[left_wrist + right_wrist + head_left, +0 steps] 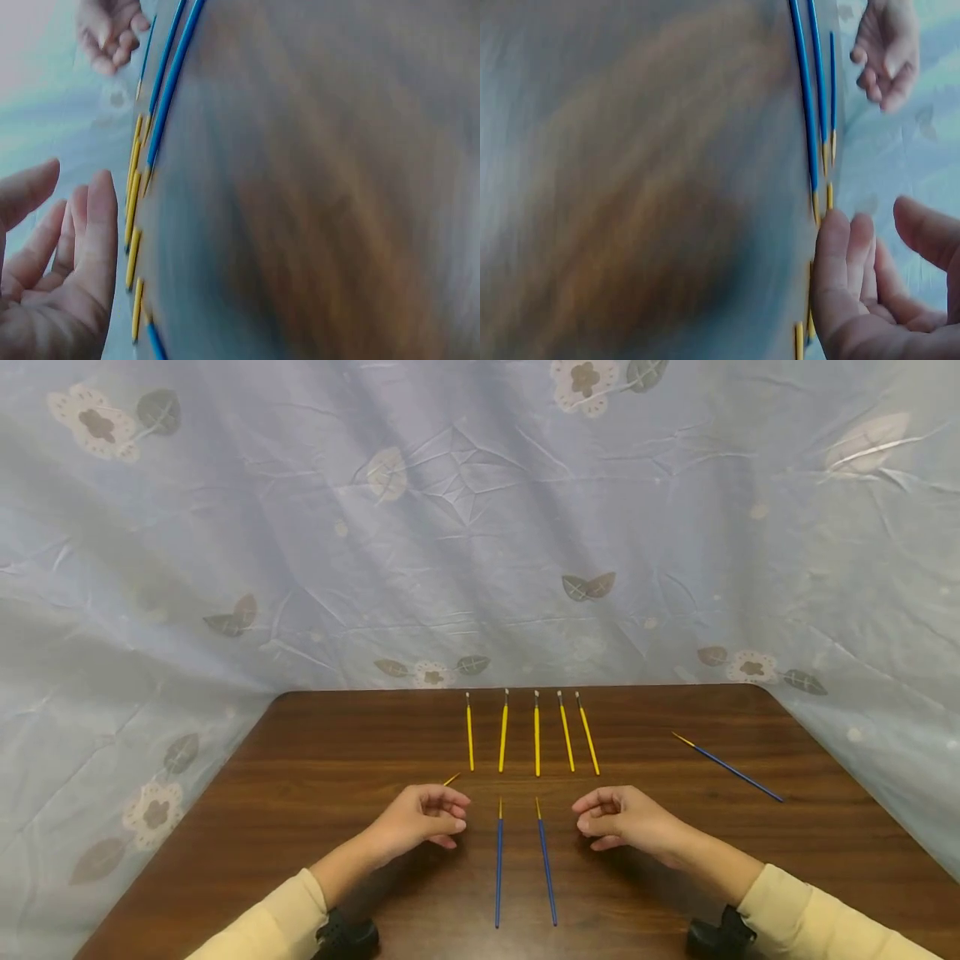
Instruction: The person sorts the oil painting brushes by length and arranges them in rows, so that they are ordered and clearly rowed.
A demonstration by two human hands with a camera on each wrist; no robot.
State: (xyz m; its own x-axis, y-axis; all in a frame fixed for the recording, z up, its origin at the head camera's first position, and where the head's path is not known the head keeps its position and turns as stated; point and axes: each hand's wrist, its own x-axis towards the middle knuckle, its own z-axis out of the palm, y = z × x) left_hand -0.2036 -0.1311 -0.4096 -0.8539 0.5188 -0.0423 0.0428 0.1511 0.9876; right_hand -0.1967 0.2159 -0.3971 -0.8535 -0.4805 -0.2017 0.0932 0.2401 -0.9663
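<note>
Two blue-handled paintbrushes, a left one [498, 868] and a right one [547, 868], lie on the table between my hands with bristles pointing away. My left hand [420, 818] hovers left of them, fingers loosely bent and holding nothing. Behind it, only the tip of another brush [452, 779] shows in the head view; its blue handle [155, 341] appears in the left wrist view. On the other side my right hand [626, 820] hovers with nothing in its relaxed fingers. Several yellow-handled paintbrushes [537, 739] lie in a row beyond, bristles toward the back edge.
One more blue paintbrush [731, 768] lies slanted at the right of the brown wooden table [337, 735]. A floral curtain [480, 552] hangs behind the table and at both sides. Dark wrist straps [345, 935] sit under the cream sleeves [270, 918].
</note>
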